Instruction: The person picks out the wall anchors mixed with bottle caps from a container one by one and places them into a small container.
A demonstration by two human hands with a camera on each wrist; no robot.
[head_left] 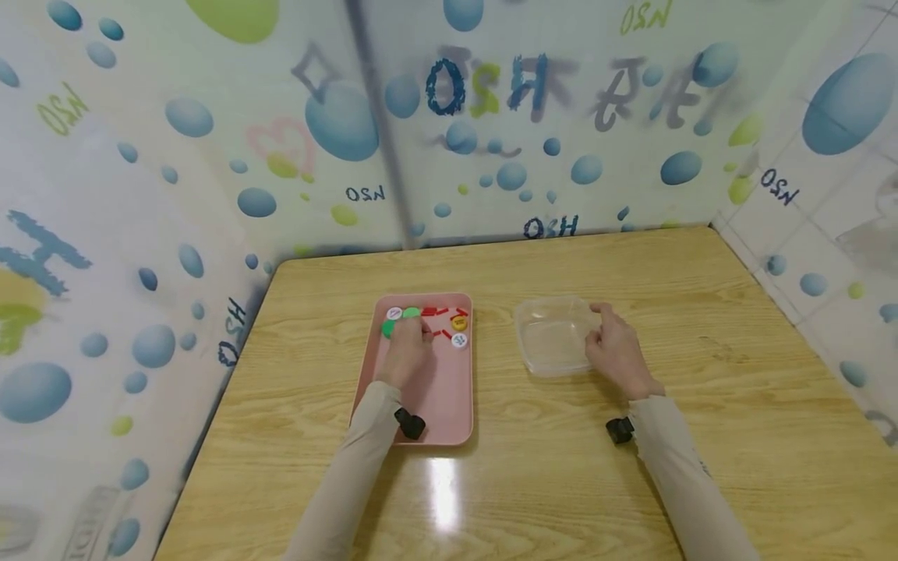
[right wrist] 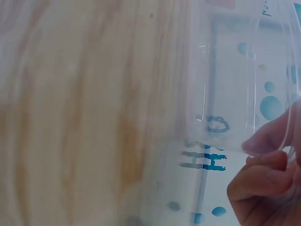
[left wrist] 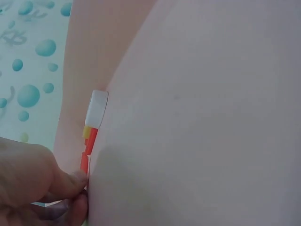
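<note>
Reaches into the far half of the pink tray (head_left: 445,397) with the left grip (head_left: 407,351), curling thumb and fingers down to the small pieces there. In the left wrist view, has the thumb tip right at a red stick (left wrist: 84,162); with the fingertips partly hidden, cannot tell between pinching that stick and merely touching it.

Has a white disc (head_left: 394,313) in the tray's far left corner, with a green disc (head_left: 411,312) to its right along the tray's far edge and another green disc (head_left: 387,328) nearer the tray's left wall, partly covered by the left grip. Has a red block (head_left: 429,312) near the middle of the tray's far edge, and more red sticks (head_left: 447,335) scattered in the tray's far right part, close to a yellow disc (head_left: 459,322) by the tray's right wall. Has a second white disc (head_left: 459,340) just on the near side of the yellow one.

Holds a clear box (head_left: 553,335) to the right of the tray, across a strip of tabletop (head_left: 494,351), with the right grip (head_left: 620,351), gripping between thumb and curled fingers the wall farthest from the tray.

Wears pale sleeves (head_left: 351,483), crossing the tray's near left corner with the left one. Shows a patterned wall (head_left: 484,202) beyond the tray.
</note>
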